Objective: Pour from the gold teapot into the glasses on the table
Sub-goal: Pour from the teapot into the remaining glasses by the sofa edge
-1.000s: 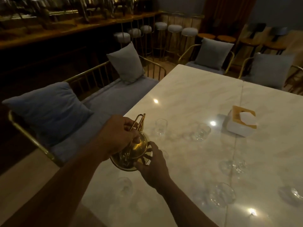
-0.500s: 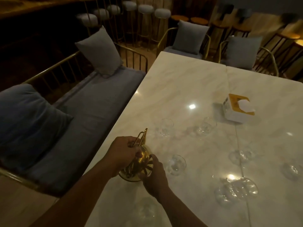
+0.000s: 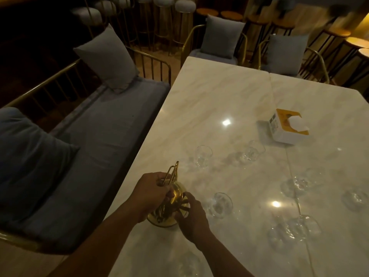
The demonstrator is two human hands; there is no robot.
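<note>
On the marble surface [image 3: 219, 100] in a dim lounge, the gold teapot [image 3: 171, 204] is gripped by the left hand [image 3: 151, 193] and right hand [image 3: 191, 216] among glasses [image 3: 220, 204].

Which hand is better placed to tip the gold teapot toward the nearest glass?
Left, probably. The left hand already grips the gold teapot at its handle, while the right hand only steadies its body and lies between the pot and the nearest glass.

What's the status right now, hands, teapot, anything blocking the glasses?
Left hand gripping the gold teapot by its handle, right hand steadying its side. Nearest glass just right of it. Nothing between them.
</note>
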